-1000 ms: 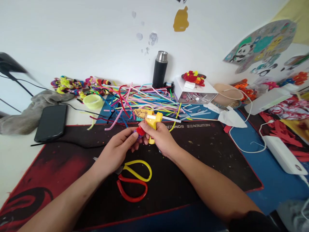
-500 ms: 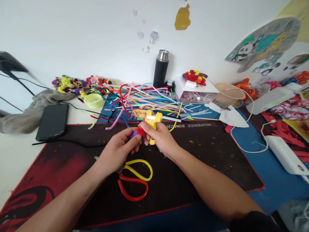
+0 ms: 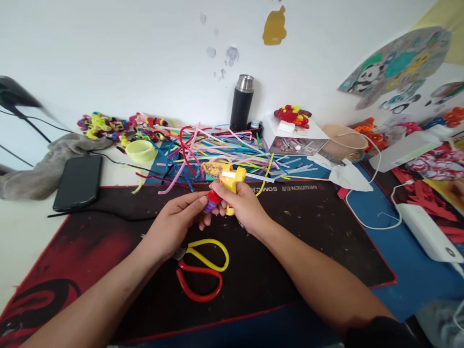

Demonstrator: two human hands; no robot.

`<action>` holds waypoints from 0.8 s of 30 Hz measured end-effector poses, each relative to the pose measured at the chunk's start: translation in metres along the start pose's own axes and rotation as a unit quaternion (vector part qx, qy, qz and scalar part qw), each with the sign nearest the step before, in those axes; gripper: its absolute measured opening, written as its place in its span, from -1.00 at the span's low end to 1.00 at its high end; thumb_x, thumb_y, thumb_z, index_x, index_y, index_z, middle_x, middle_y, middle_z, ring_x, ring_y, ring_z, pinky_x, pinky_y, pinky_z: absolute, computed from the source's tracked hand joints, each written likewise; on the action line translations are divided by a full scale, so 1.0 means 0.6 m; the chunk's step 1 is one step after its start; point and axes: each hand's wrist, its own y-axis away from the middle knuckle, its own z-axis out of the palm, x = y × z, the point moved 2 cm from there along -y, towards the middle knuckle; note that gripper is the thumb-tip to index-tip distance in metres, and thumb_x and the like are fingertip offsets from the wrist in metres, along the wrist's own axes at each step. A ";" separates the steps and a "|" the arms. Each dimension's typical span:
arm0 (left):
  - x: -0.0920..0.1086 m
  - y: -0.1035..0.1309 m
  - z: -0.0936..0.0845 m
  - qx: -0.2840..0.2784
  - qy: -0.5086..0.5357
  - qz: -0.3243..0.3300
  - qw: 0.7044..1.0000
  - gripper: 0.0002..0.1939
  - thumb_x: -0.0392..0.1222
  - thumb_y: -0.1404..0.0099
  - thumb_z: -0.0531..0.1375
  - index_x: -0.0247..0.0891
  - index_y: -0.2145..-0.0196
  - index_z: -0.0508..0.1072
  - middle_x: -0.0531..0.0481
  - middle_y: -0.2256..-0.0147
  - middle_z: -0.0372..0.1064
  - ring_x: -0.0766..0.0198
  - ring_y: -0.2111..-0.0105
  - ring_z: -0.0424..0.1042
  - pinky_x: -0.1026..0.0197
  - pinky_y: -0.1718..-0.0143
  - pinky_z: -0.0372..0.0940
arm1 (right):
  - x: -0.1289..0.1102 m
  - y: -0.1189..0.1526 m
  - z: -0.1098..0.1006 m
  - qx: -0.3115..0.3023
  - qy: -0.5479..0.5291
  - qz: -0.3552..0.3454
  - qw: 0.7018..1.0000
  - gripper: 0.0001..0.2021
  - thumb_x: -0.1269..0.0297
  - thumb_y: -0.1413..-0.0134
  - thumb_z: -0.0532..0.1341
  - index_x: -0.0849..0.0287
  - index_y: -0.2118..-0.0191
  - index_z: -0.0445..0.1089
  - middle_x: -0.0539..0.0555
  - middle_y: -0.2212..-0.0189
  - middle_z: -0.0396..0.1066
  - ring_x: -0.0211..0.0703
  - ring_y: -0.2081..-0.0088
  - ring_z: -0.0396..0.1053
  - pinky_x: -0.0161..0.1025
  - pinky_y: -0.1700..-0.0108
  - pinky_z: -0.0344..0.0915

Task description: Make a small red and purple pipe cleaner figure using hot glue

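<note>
A yellow hot glue gun (image 3: 229,179) sits in my right hand (image 3: 248,205), its stained nozzle end pointing left and a clear glue stick (image 3: 260,178) sticking out of its back. Between my hands is a small red and purple fuzzy piece (image 3: 212,200), which looks wound from pipe cleaners. My left hand (image 3: 177,217) pinches its left side with thumb and fingers, and the right fingertips touch its red end. Just below lie scissors (image 3: 203,270) with one yellow and one red handle; their blades are mostly hidden under my left hand and wrist.
Loose pipe cleaners (image 3: 217,145) pile up behind the dark desk mat (image 3: 308,232). A black thermos (image 3: 242,104) and a white drawer box (image 3: 295,137) stand by the wall. At left are a phone (image 3: 78,182) and a pale green bowl (image 3: 140,152); a white cable (image 3: 377,227) curves at right.
The glue gun has shifted slightly right in my right hand's grip. The red and purple piece has turned a little more upright, and my left fingers have moved over it.
</note>
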 end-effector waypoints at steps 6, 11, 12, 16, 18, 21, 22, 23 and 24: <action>0.006 0.006 0.012 0.016 -0.103 0.029 0.994 -0.52 0.16 -0.34 0.46 -0.25 -0.03 0.64 -0.13 0.14 0.66 0.07 0.19 0.56 0.11 0.14 0.44 | 0.008 -0.005 -0.005 0.029 -0.016 0.010 0.999 -0.49 -0.26 -0.07 0.52 0.13 0.30 0.52 -0.11 0.58 0.36 -0.25 0.56 0.35 -0.28 0.46 0.26; 0.001 0.009 0.011 0.050 -0.222 0.068 0.971 -0.53 0.12 -0.40 0.37 -0.24 -0.11 0.63 -0.18 -0.02 0.70 -0.10 -0.05 0.62 -0.06 -0.15 0.43 | 0.018 -0.008 -0.003 0.014 -0.038 0.022 0.999 -0.47 -0.26 -0.06 0.53 0.15 0.23 0.53 -0.13 0.56 0.35 -0.27 0.56 0.35 -0.28 0.44 0.30; -0.001 0.009 0.011 0.057 -0.248 0.076 0.964 -0.54 0.12 -0.42 0.34 -0.23 -0.11 0.64 -0.17 -0.03 0.70 -0.11 -0.04 0.63 -0.06 -0.15 0.43 | 0.018 -0.008 -0.003 0.013 -0.039 0.023 0.999 -0.47 -0.27 -0.05 0.53 0.15 0.23 0.53 -0.12 0.56 0.35 -0.26 0.56 0.35 -0.28 0.44 0.31; -0.004 0.010 0.011 0.082 -0.326 0.113 0.935 -0.55 0.10 -0.42 0.33 -0.23 -0.11 0.66 -0.16 -0.03 0.72 -0.09 0.00 0.66 -0.03 -0.09 0.47 | 0.018 -0.006 -0.003 0.025 -0.034 0.024 0.999 -0.45 -0.29 -0.04 0.52 0.15 0.23 0.56 -0.09 0.52 0.38 -0.24 0.52 0.35 -0.27 0.45 0.33; -0.003 0.012 0.012 0.081 -0.344 0.135 0.926 -0.58 0.06 -0.44 0.32 -0.24 -0.11 0.66 -0.16 -0.02 0.73 -0.05 0.03 0.67 0.01 -0.07 0.49 | 0.018 -0.006 -0.003 0.027 -0.031 0.020 0.999 -0.46 -0.28 -0.03 0.52 0.15 0.23 0.57 -0.07 0.51 0.40 -0.22 0.50 0.36 -0.26 0.43 0.35; -0.002 0.014 0.013 0.071 -0.366 0.163 0.914 -0.64 -0.01 -0.48 0.28 -0.24 -0.09 0.67 -0.15 0.01 0.74 -0.01 0.06 0.68 0.08 -0.01 0.51 | 0.017 -0.007 -0.001 0.023 -0.033 0.011 0.999 -0.47 -0.27 -0.01 0.53 0.14 0.24 0.56 -0.06 0.49 0.41 -0.21 0.48 0.36 -0.25 0.42 0.37; -0.002 0.014 0.013 0.066 -0.374 0.168 0.910 -0.66 -0.02 -0.49 0.27 -0.24 -0.07 0.67 -0.15 0.03 0.74 0.00 0.08 0.69 0.09 0.02 0.51 | 0.016 -0.007 -0.001 0.021 -0.034 0.011 0.999 -0.47 -0.26 -0.01 0.54 0.14 0.24 0.56 -0.06 0.49 0.42 -0.22 0.49 0.35 -0.26 0.44 0.36; -0.002 0.015 0.013 0.062 -0.382 0.171 0.906 -0.67 -0.04 -0.49 0.26 -0.24 -0.06 0.67 -0.15 0.04 0.74 0.01 0.10 0.69 0.10 0.05 0.51 | 0.016 -0.007 -0.001 0.020 -0.033 0.013 0.999 -0.47 -0.26 -0.01 0.54 0.14 0.25 0.55 -0.07 0.49 0.42 -0.24 0.51 0.34 -0.27 0.45 0.34; -0.003 0.015 0.012 0.059 -0.390 0.174 0.902 -0.68 -0.05 -0.49 0.26 -0.24 -0.05 0.67 -0.15 0.05 0.75 0.01 0.12 0.69 0.10 0.07 0.51 | 0.016 -0.007 0.000 0.018 -0.030 0.016 0.999 -0.48 -0.25 -0.01 0.54 0.14 0.26 0.54 -0.07 0.50 0.41 -0.25 0.52 0.33 -0.27 0.46 0.32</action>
